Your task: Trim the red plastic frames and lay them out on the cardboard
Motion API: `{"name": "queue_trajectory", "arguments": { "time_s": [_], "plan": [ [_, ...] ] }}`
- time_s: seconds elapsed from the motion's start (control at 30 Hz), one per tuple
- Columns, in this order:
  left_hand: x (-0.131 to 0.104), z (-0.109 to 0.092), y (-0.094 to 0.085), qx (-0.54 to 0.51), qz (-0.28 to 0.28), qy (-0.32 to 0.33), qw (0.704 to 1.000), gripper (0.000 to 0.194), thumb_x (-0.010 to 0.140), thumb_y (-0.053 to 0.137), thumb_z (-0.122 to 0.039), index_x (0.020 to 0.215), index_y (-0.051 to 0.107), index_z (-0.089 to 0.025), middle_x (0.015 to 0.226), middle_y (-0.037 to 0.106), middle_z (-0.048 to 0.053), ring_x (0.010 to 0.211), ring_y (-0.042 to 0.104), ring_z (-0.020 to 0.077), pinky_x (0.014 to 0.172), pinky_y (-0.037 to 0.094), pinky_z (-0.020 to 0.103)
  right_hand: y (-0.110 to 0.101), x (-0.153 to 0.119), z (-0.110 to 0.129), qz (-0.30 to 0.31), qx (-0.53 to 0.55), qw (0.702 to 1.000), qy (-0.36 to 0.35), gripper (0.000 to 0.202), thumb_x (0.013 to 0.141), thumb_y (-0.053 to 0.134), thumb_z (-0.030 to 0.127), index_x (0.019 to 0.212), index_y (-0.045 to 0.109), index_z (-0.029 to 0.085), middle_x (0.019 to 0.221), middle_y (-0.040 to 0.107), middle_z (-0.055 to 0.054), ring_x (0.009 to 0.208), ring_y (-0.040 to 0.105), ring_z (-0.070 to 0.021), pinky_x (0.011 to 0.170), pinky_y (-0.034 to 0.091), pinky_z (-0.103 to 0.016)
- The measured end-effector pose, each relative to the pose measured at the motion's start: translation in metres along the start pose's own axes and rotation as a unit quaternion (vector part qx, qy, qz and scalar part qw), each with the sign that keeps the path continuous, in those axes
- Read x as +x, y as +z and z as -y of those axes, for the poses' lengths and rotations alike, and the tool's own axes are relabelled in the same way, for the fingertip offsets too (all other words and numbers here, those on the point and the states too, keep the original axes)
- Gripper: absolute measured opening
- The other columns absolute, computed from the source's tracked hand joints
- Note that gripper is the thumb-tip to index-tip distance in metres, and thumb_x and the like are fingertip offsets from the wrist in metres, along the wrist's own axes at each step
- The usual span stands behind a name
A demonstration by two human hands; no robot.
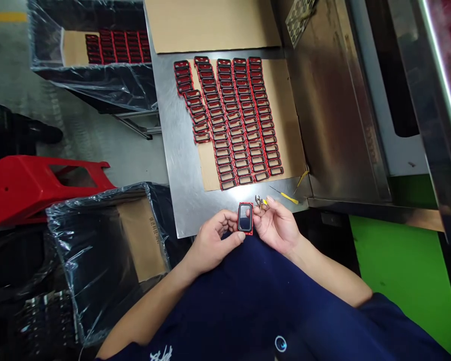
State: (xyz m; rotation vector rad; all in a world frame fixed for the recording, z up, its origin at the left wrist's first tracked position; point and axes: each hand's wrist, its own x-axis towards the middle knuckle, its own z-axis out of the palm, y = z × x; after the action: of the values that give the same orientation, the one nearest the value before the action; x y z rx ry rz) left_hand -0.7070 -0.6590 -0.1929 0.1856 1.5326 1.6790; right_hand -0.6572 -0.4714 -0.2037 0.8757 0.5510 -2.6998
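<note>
Close to my body, a small rectangular frame [239, 218] with a red edge and black inner rim is upright in my left hand [217, 235]. Its thumb and fingers pinch the frame's left side and lower corner. My right hand [280, 225] is curled beside the frame's right edge, fingertips near or touching it. Small metal pliers [259, 202] with a yellow handle part stick out from the fingers of that hand; most of the handle is hidden. Beyond both hands, rows of similar red and black frames [241, 147] lie on a cardboard sheet [295, 130].
A yellow-handled pick [288, 198] and another thin yellow tool [301, 181] lie right on the metal table [180, 200]. Plastic-lined bins [97, 260] stand left, the far bin [93, 80] holding more frames. A metal panel [334, 100] rises at the right.
</note>
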Motion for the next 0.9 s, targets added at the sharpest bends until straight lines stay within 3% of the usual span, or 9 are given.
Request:
{"name": "queue_trajectory", "arguments": {
  "time_s": [0.07,0.13,0.23,0.3,0.37,0.47,0.67,0.77,0.9],
  "plan": [
    [0.001,-0.001,-0.003,-0.04,0.012,-0.012,0.999,0.03,0.087,0.066,-0.04,0.103,0.065,-0.015,0.09,0.068,0.006,0.083,0.063,0.0169,0.082,0.049,0.031,0.002,-0.004,0.0,0.003,-0.075,0.995,-0.068,0.031,0.079,0.082,0.04,0.077,0.063,0.016,0.078,0.068,-0.002,0.076,0.069,-0.0124,0.071,0.061,-0.017],
    [0.003,-0.001,-0.005,-0.099,0.035,-0.034,0.994,0.04,0.088,0.061,-0.047,0.109,0.067,-0.014,0.096,0.07,0.008,0.085,0.064,0.019,0.083,0.049,0.033,0.006,-0.011,0.001,0.049,-0.242,0.953,-0.178,0.027,0.083,0.079,0.037,0.076,0.064,0.017,0.081,0.069,-0.003,0.079,0.069,-0.014,0.08,0.061,-0.023],
    [0.004,-0.001,-0.006,-0.152,0.026,-0.072,0.985,0.05,0.082,0.068,-0.055,0.113,0.068,-0.016,0.104,0.071,0.009,0.09,0.065,0.0209,0.085,0.05,0.034,0.015,-0.019,0.004,0.199,-0.54,0.746,-0.335,0.015,0.087,0.075,0.026,0.079,0.066,0.017,0.085,0.07,-0.005,0.09,0.069,-0.0187,0.092,0.058,-0.032],
    [0.004,0.001,-0.005,-0.17,0.006,-0.087,0.982,0.053,0.073,0.081,-0.047,0.114,0.066,-0.018,0.11,0.069,0.008,0.098,0.065,0.0216,0.089,0.05,0.033,0.021,-0.02,0.007,0.27,-0.634,0.609,-0.392,0.012,0.088,0.073,0.025,0.082,0.066,0.018,0.084,0.069,-0.006,0.095,0.068,-0.0198,0.091,0.058,-0.032],
    [0.004,0.004,-0.004,-0.205,0.006,-0.087,0.975,0.059,0.064,0.089,-0.037,0.115,0.064,-0.02,0.12,0.067,0.009,0.106,0.064,0.0226,0.093,0.05,0.034,0.025,-0.019,0.009,0.297,-0.658,0.554,-0.416,0.012,0.091,0.07,0.025,0.083,0.064,0.018,0.083,0.068,-0.005,0.099,0.067,-0.0192,0.09,0.058,-0.031],
    [0.001,0.011,-0.005,-0.261,0.038,-0.056,0.963,0.068,0.06,0.092,-0.035,0.12,0.063,-0.022,0.134,0.062,0.011,0.119,0.061,0.0254,0.102,0.048,0.038,0.03,-0.016,0.01,0.325,-0.639,0.563,-0.412,0.013,0.091,0.07,0.024,0.083,0.062,0.018,0.086,0.069,-0.005,0.1,0.067,-0.0185,0.094,0.058,-0.031],
    [-0.005,0.015,-0.008,-0.249,0.058,-0.018,0.967,0.071,0.061,0.092,-0.039,0.123,0.06,-0.025,0.143,0.056,0.012,0.129,0.056,0.0283,0.107,0.048,0.042,0.035,-0.021,0.015,0.325,-0.559,0.672,-0.359,0.014,0.089,0.074,0.024,0.084,0.064,0.016,0.086,0.07,-0.007,0.097,0.068,-0.0206,0.093,0.057,-0.036],
    [-0.008,0.015,-0.008,-0.189,0.027,0.039,0.981,0.073,0.065,0.09,-0.037,0.127,0.055,-0.025,0.142,0.054,0.014,0.127,0.058,0.0293,0.107,0.049,0.046,0.031,-0.033,0.027,0.263,-0.556,0.712,-0.339,0.01,0.09,0.073,0.024,0.087,0.067,0.017,0.09,0.07,-0.007,0.098,0.068,-0.0217,0.092,0.057,-0.037],
    [-0.01,0.02,-0.009,-0.094,0.01,0.145,0.985,0.07,0.073,0.084,-0.025,0.135,0.05,-0.029,0.142,0.049,0.012,0.13,0.055,0.0298,0.107,0.049,0.047,0.028,-0.052,0.043,0.12,-0.658,0.657,-0.348,0.005,0.089,0.075,0.02,0.088,0.07,0.018,0.098,0.069,-0.006,0.088,0.069,-0.0172,0.079,0.058,-0.028]
  ]
}}
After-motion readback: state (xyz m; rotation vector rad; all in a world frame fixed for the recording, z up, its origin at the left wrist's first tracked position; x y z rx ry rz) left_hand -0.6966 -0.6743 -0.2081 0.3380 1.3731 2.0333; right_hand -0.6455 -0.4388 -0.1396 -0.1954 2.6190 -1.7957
